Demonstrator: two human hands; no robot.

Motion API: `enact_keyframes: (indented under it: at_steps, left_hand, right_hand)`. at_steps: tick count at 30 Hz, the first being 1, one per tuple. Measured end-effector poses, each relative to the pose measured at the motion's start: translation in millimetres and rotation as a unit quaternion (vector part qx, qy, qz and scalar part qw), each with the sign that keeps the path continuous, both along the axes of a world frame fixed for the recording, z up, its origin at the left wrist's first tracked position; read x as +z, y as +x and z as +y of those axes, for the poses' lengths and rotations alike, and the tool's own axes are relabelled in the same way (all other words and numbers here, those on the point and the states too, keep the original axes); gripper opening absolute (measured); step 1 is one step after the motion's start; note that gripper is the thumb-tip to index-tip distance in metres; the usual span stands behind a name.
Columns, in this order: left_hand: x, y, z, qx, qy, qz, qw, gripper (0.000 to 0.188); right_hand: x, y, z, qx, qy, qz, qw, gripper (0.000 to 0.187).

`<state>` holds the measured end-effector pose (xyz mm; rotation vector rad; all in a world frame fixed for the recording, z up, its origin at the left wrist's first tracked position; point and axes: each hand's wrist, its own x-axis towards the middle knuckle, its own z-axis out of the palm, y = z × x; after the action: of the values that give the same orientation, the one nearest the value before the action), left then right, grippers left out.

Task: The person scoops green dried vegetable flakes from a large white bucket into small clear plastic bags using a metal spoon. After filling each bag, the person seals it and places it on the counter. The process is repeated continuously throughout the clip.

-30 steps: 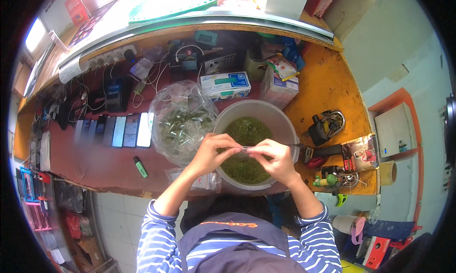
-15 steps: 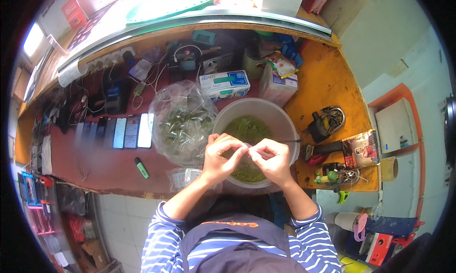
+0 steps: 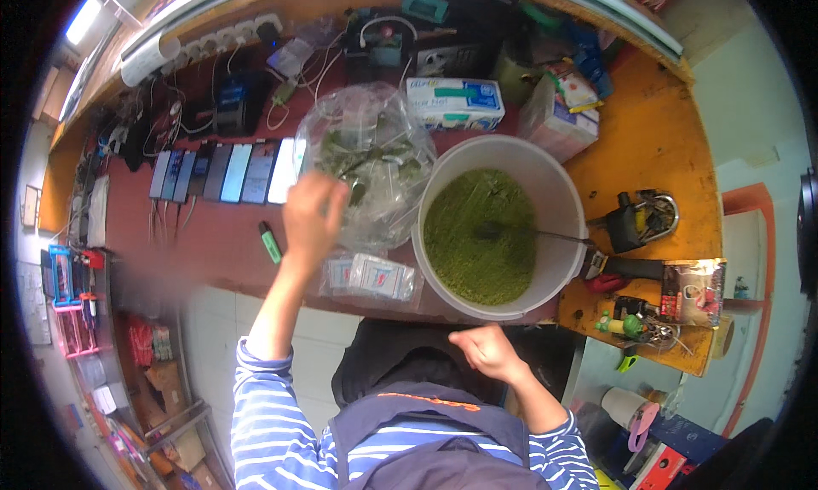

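Note:
My left hand [image 3: 313,217] is raised at the left edge of a large clear plastic bag [image 3: 400,106], its fingers curled and slightly blurred; whatever they hold, if anything, is hidden. Small clear sachets with green contents [image 3: 375,162] lie inside the bag. My right hand [image 3: 486,351] is held low, just in front of the table edge, with thumb and fingers pressed together; its contents cannot be made out. Beyond it stands a white tub [image 3: 558,179] with green powder [image 3: 477,260] inside. A dark-handled spoon or scoop [image 3: 554,236] rests in the powder.
Several phones [image 3: 234,173] stand in a row at left, near a green marker [image 3: 270,242]. Flat packets [image 3: 383,277] lie at the table's front edge. Behind the tub are a white-and-blue box [image 3: 456,102] and a carton [image 3: 558,119]; a metal-and-black tool [image 3: 639,221] lies at right.
My hands have parted from a shared pinch above the tub. The left moved left to the bag; the right dropped back toward my body. The view has shifted, showing the tub's powder more fully.

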<state>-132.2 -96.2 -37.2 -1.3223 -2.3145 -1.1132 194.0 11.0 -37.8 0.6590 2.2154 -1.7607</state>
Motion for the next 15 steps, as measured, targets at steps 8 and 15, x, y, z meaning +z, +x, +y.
enact_keyframes:
  at_steps: [8,15]
  left_hand:
    - [-133,85,-43,-0.253,-0.367,-0.055,0.894,0.097]
    - [-171,90,-42,-0.246,-0.246,-0.091,0.933,0.089]
  right_hand:
    - [-189,-43,-50,-0.147,0.235,0.124,0.953,0.020]
    - [-210,-59,-56,-0.266,0.035,0.139,0.953,0.015]
